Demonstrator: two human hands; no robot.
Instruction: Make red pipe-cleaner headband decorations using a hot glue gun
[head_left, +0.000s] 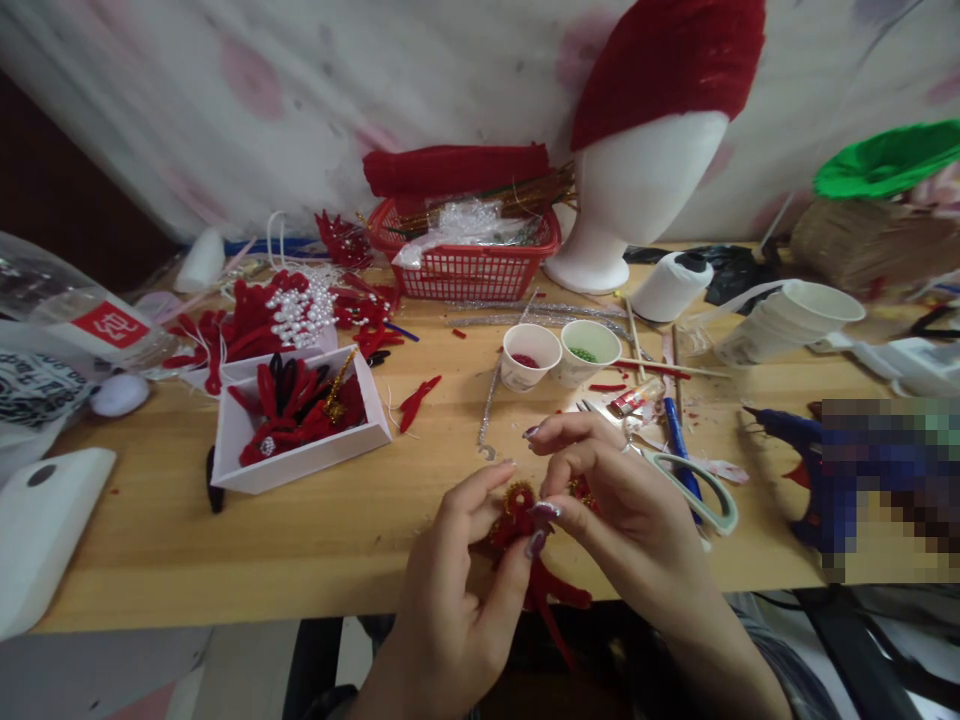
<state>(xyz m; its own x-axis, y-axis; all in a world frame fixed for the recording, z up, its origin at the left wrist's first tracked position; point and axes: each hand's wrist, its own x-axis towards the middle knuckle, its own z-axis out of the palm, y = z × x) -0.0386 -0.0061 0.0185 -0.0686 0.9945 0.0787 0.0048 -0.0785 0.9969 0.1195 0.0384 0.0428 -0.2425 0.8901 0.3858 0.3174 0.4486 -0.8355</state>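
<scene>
Near the table's front edge, my left hand point(469, 585) holds a small red fuzzy ornament point(517, 520) with gold trim between thumb and fingers. My right hand point(619, 510) is closed in a pinch at the ornament's upper right side, its thumb and index fingertips together beside my left thumb. Red strips point(556, 590) hang from the piece below my fingers. Part of the ornament is hidden by both hands. Scissors with pale green handles point(724, 505) lie just right of my right hand.
A white box point(300, 460) of red and black pieces stands left. Ahead are cups of red beads point(531, 375) and green beads point(589, 370), a red basket point(469, 272) and a white foam head point(637, 190). A blue glue gun point(810, 450) lies right.
</scene>
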